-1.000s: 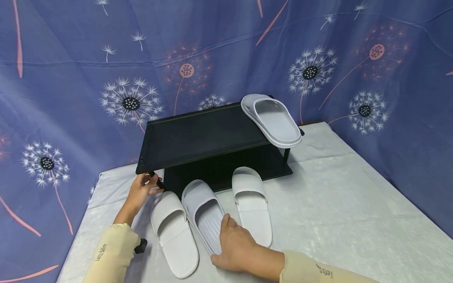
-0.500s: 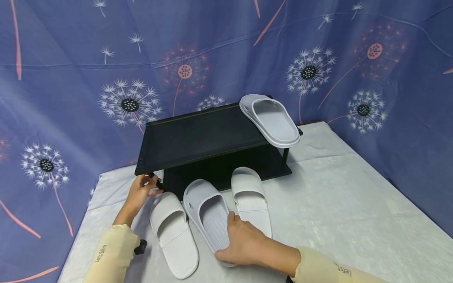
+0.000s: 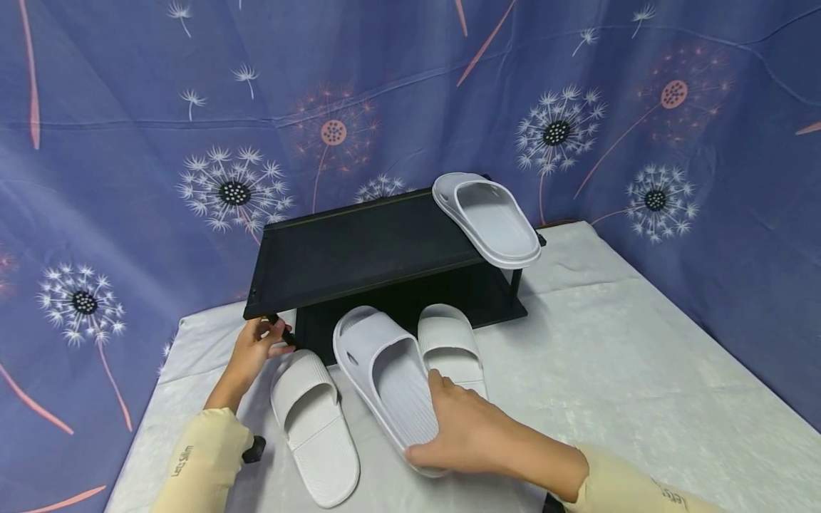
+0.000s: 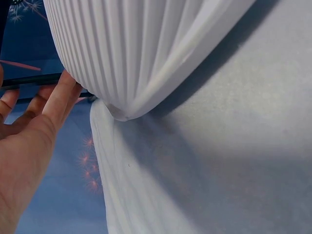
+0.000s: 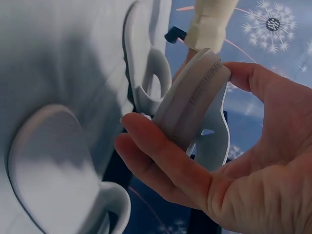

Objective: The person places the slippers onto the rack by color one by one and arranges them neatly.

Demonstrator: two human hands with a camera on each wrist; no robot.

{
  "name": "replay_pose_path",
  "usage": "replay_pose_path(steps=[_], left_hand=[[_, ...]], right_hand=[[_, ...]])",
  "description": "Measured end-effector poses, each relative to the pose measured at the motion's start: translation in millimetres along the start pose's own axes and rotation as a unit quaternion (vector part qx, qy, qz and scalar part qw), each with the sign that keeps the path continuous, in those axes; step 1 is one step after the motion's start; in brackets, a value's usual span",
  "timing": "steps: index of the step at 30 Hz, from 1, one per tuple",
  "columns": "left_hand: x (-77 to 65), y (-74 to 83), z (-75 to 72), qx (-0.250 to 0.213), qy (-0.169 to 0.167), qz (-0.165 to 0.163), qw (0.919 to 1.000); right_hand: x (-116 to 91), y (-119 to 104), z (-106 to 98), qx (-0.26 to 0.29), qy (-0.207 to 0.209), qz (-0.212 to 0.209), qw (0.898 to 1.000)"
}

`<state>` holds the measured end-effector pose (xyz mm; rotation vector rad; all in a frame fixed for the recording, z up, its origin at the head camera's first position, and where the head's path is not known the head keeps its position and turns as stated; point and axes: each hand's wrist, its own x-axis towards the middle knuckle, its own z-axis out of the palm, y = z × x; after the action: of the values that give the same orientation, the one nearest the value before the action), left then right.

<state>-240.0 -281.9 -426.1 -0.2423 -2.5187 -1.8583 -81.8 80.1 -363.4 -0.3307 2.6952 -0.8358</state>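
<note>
My right hand point(image 3: 465, 431) grips the heel end of a pale grey slipper point(image 3: 368, 349), thumb on one edge and fingers on the other. In the right wrist view the slipper point(image 5: 195, 92) is raised above the cloth. Its toe points at the lower shelf of a black two-tier shoe rack point(image 3: 346, 256). At the rack's front left corner, my left hand point(image 3: 250, 353) holds the black post point(image 3: 282, 331). A matching grey slipper point(image 3: 494, 221) lies on the right end of the top shelf. White slippers lie on either side of the held one, one left point(image 3: 317, 427), one right point(image 3: 449, 335).
A white cloth point(image 3: 641, 356) covers the table. Behind the rack hangs a blue dandelion-print curtain point(image 3: 398, 85). The lower shelf point(image 3: 462, 292) sits close over the cloth, under the top shelf.
My right hand has lifted the grey slipper and shifted it right, its toe now higher in view, overlapping the lower shelf. My left hand stays on the post.
</note>
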Motion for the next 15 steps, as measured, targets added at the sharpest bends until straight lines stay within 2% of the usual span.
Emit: replay_pose_path(steps=[15], left_hand=[[1.1,-0.9,-0.5,0.002,0.004,-0.006,1.0]], right_hand=[[-20,-1,-32,0.005,0.004,-0.007,1.0]])
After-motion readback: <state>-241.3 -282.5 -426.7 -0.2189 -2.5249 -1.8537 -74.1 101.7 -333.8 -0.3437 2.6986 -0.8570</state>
